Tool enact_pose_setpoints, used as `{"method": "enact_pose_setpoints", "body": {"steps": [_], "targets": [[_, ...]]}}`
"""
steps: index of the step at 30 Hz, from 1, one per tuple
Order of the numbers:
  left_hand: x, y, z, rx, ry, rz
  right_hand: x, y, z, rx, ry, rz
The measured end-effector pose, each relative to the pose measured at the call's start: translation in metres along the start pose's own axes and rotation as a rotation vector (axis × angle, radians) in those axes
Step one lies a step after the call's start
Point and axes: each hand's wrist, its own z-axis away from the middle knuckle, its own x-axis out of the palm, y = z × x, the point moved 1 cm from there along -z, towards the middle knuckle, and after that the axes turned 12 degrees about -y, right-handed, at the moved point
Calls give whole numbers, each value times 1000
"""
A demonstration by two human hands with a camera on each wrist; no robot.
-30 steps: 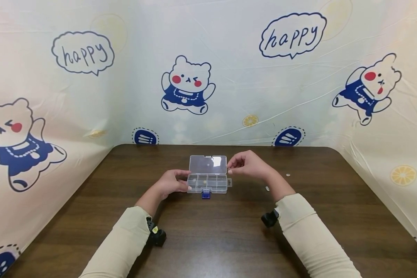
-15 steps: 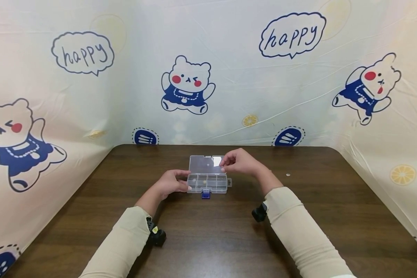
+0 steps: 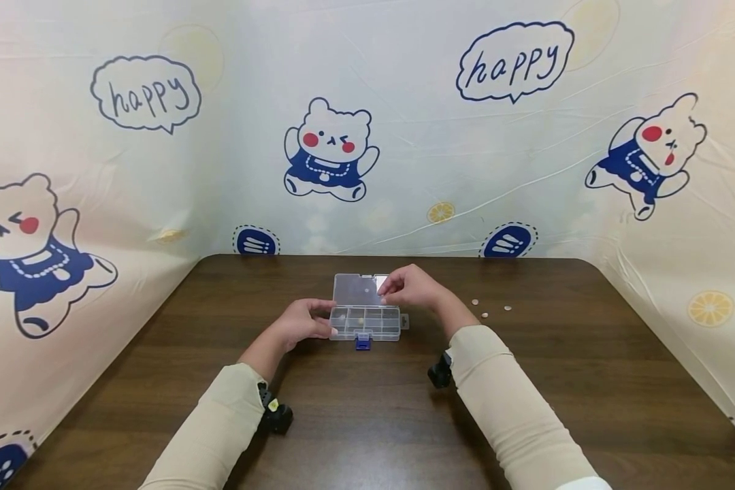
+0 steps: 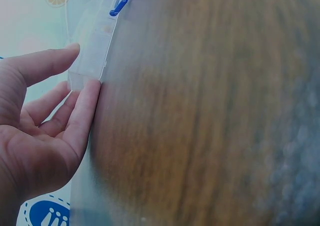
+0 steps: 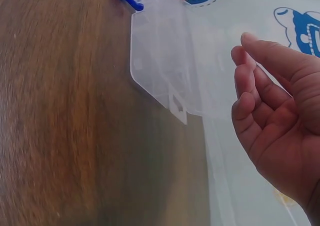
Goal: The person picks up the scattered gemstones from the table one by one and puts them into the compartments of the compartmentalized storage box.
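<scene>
A clear plastic compartment box (image 3: 382, 325) lies on the table, its lid (image 3: 354, 289) raised at the back and its blue latch (image 3: 363, 343) at the front. Small pale pieces show in a couple of its left compartments. My left hand (image 3: 303, 321) holds the box's left end, thumb at the front corner and fingers behind; the left wrist view shows the fingers (image 4: 82, 108) against the end wall. Just in front of the lid's right half hovers my right hand (image 3: 412, 287), thumb and forefinger tips together. Whether a piece sits between those tips I cannot tell.
Three small whitish pieces, one of them a flat piece (image 3: 508, 308), lie on the brown table (image 3: 367, 422) to the right of my right forearm. A clear hanging tab (image 3: 404, 321) sticks out from the box's right end. A printed cloth (image 3: 404, 136) stands behind the table.
My right hand has moved left, from beside the lid to in front of its right half. Two pale pieces now show beside the forearm. The left hand and box have stayed put.
</scene>
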Motion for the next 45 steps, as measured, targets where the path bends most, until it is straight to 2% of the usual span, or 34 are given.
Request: {"method": "enact_pose_setpoints", "body": {"steps": [15, 25, 40, 45], "targets": [[-1, -2, -2, -12, 2, -19, 11, 13, -12, 21, -9, 57], [0, -1, -1, -9, 4, -10, 15, 17, -11, 31, 25, 48], [1, 0, -1, 1, 6, -11, 15, 16, 7, 1, 101, -87], [1, 0, 0, 6, 2, -11, 13, 17, 13, -14, 112, -99]]}}
